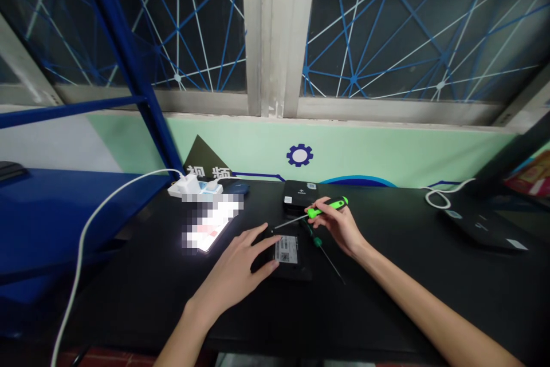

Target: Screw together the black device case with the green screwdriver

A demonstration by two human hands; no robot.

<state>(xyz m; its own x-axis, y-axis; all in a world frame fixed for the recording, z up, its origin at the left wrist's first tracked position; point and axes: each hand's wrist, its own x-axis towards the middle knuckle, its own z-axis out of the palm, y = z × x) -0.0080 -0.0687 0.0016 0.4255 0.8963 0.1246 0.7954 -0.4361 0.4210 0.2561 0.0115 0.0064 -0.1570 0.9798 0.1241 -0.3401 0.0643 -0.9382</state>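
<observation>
Our left hand point(239, 268) lies spread, pinning the small black box point(293, 253) to the table point(408, 281) under its fingertips. Our right hand point(340, 228) pinches the green screwdriver point(327, 208), tip at the box. The box looks light, stiff and prone to sliding, so it is best held by its edges.

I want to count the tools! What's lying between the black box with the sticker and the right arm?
A second thin screwdriver lies flat on the table beside the black box, in the head view.
</observation>
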